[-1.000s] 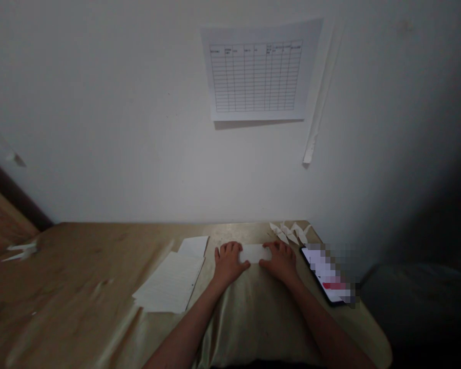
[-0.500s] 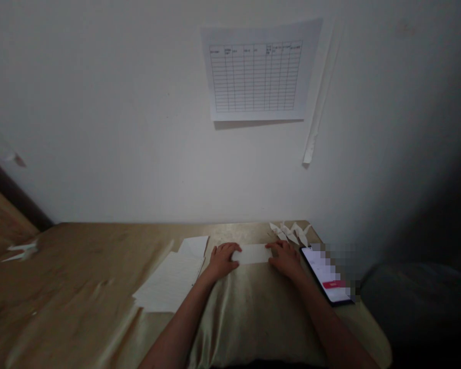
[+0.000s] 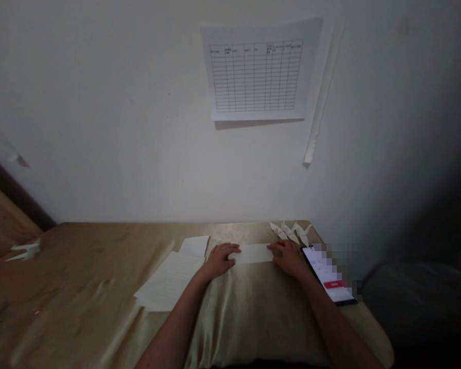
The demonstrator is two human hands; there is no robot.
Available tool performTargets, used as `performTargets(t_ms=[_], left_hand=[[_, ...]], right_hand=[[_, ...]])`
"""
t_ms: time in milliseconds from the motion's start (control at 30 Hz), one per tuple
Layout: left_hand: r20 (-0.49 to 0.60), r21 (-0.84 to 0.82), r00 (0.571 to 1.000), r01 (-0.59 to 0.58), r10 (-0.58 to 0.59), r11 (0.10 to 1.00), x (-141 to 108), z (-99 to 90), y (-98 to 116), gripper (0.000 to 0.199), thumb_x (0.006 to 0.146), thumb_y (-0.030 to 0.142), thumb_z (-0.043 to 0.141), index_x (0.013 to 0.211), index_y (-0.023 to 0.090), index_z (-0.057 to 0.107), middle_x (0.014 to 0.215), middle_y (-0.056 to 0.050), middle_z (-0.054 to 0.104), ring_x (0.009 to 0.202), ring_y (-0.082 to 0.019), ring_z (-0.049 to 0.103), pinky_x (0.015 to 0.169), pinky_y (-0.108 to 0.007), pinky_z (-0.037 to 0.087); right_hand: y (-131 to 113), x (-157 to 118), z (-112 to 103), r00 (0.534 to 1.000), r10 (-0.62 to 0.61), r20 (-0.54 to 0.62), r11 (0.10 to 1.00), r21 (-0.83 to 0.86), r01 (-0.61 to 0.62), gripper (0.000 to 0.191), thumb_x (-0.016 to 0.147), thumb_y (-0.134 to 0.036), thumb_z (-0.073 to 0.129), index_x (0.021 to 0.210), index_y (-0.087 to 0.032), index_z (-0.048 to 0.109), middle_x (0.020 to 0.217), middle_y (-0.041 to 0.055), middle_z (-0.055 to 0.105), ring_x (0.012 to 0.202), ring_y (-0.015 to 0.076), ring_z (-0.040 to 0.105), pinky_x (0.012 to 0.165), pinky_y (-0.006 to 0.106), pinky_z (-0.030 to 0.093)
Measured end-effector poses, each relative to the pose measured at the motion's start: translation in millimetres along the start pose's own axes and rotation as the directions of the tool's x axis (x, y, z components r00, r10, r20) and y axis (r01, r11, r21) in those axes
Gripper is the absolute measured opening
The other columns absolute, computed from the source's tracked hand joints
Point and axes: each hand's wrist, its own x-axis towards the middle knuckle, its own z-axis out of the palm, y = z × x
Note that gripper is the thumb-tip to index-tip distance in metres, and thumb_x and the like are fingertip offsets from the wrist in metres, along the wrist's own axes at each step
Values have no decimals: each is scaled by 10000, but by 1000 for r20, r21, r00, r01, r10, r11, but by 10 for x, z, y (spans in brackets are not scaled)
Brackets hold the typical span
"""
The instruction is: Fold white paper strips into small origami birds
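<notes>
A narrow white strip of folded paper (image 3: 254, 253) lies flat on the cloth-covered table in front of me. My left hand (image 3: 219, 260) holds its left end, the thumb at the near edge and the curled fingers at the far edge. At the other end my right hand (image 3: 289, 258) grips the paper in the same way. Just beyond my right hand stand several small folded paper shapes with pointed tips (image 3: 301, 233). Left of my left hand rests a pile of white paper sheets (image 3: 172, 279), some faintly lined.
A phone (image 3: 332, 284) with a lit screen lies right of my right forearm. On the wall hangs a printed table sheet (image 3: 257, 77), with a peeling white strip (image 3: 317, 118) beside it. Another folded paper (image 3: 25, 250) sits at the table's far left. The golden tablecloth (image 3: 80, 297) is creased.
Both hands have shifted slightly outward along the paper strip, so a little more of it shows between them. The sheets, phone and folded shapes stay in place.
</notes>
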Motion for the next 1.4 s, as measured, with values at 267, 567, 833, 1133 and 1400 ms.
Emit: performTargets(t_ms=[267,567,833,1133,1400], left_hand=[[-146,-53,989,-44,36,998,23,159,-106,364,815,234,798,1177,275,789,1400,-65,743,1341,-289,649,1214,-482,431],[-116,35,993,15,-11,999,26,162,-84,654,829,289,778,1467,237,648,1548,-113,631,1442,-341,554,1248,-520,390],[-129,-4,992,10,-10,1000,16,158,-83,591,816,278,788,1398,247,693,1511,-102,662,1421,-338,563,1231,-524,399],[-172,-89,984,-50,34,995,1,128,-43,508,761,185,820,1257,253,735,1459,-92,697,1373,-321,594,1197,-513,408],[-196,-229,971,-182,138,956,-15,93,2,475,752,84,773,1187,275,749,1367,-57,739,1339,-284,580,1194,-494,425]], right_hand=[[-11,-13,-52,1000,-29,7,1000,8,29,402,973,-362,598,1352,-384,728,1503,58,595,1429,304,486,1182,496,358],[-39,-35,1,999,-32,-7,997,-64,32,632,895,-392,720,1510,-368,577,1557,97,530,1476,355,416,1172,557,341],[-62,7,48,1000,-19,-6,994,-109,18,687,883,-372,707,1546,-399,528,1583,102,503,1485,379,400,1155,593,345],[-52,7,67,995,-40,-96,999,-12,39,601,801,-281,790,1381,-363,656,1529,86,542,1460,366,439,1156,574,346],[8,41,48,971,-166,-174,960,197,199,364,740,-227,789,1095,-257,713,1240,53,735,1211,288,644,1076,442,444]])
